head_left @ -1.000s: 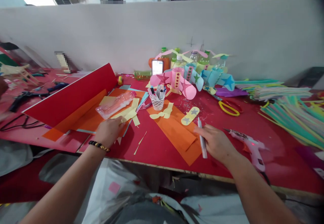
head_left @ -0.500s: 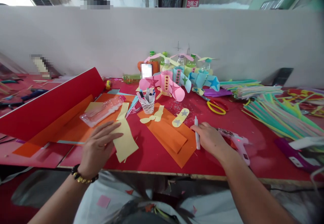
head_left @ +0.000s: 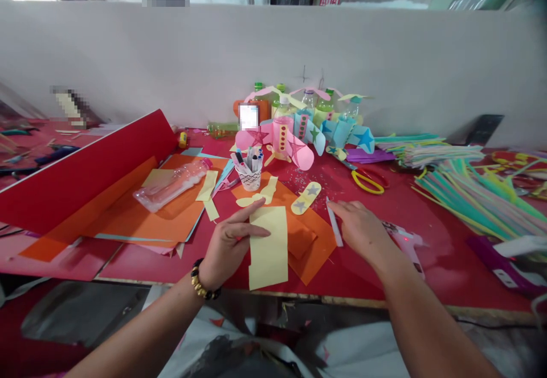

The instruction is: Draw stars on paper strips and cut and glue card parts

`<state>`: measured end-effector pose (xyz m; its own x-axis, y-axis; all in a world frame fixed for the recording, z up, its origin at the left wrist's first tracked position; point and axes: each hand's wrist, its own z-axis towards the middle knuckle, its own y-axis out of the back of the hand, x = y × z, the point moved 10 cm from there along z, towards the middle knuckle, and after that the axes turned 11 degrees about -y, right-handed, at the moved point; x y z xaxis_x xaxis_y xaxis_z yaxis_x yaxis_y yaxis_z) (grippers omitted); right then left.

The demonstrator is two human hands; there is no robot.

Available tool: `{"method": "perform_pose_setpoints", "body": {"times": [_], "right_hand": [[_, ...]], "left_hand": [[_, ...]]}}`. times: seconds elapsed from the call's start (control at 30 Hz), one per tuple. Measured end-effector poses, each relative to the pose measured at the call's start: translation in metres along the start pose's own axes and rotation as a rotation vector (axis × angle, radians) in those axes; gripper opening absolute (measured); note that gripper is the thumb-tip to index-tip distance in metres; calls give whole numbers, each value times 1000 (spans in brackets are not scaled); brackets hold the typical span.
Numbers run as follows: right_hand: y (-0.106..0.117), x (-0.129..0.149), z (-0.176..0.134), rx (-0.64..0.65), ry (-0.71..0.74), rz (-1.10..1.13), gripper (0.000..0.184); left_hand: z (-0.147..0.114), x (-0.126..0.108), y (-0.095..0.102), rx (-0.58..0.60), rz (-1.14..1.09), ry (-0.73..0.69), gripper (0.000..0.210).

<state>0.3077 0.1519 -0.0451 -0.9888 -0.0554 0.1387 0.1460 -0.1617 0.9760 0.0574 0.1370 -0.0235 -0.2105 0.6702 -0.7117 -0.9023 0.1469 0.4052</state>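
My left hand (head_left: 231, 247) holds a pale yellow paper rectangle (head_left: 269, 261) by its upper left side, with the index finger extended over it. The sheet covers part of the orange paper (head_left: 316, 261) at the front middle of the table. To the right, the fingertips of my right hand (head_left: 359, 227) are closed on a slim white marker (head_left: 334, 224), which leans to the left. A rounded yellow strip with grey stars (head_left: 306, 198) and a yellow propeller-shaped cutout (head_left: 252, 200) lie just beyond the orange paper.
Behind stand a marker cup (head_left: 250, 179) and several bottle planes (head_left: 282, 135). Yellow-handled scissors (head_left: 366, 182), a glue gun (head_left: 405, 244) and pipe cleaners (head_left: 465, 201) lie right. A clear bottle (head_left: 171, 185) rests left, near a red board (head_left: 94, 164).
My left hand has carried the yellow paper rightward, from beside the clear bottle onto the orange paper. The white marker has tilted slightly in my right hand, which has shifted a little.
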Motion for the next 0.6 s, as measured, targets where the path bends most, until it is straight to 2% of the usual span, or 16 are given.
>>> {"method": "perform_pose_setpoints", "body": {"times": [0.07, 0.1, 0.23, 0.3, 0.37, 0.47, 0.53, 0.6], "right_hand": [[19, 12, -6, -68, -26, 214, 31], [24, 20, -9, -47, -38, 386, 27], [0, 68, -22, 437, -43, 1223, 32], [-7, 70, -20, 466, -140, 1465, 31], [-11, 56, -14, 383, -253, 1591, 28], [-13, 36, -8, 270, -331, 1667, 27], [-15, 31, -7, 255, -334, 1690, 30], [-18, 32, -7, 276, -328, 1702, 32]], "left_hand": [[7, 0, -8, -18, -91, 24, 32], [12, -1, -12, -24, -137, 33, 29], [35, -8, -29, -7, -262, 15, 19], [48, -10, -35, 9, -290, 2, 16], [58, -1, -36, -32, -358, 66, 25], [61, 23, -45, -77, -546, 283, 41], [56, 32, -60, -4, -629, 393, 40], [50, 36, -72, 68, -642, 439, 33]]}}
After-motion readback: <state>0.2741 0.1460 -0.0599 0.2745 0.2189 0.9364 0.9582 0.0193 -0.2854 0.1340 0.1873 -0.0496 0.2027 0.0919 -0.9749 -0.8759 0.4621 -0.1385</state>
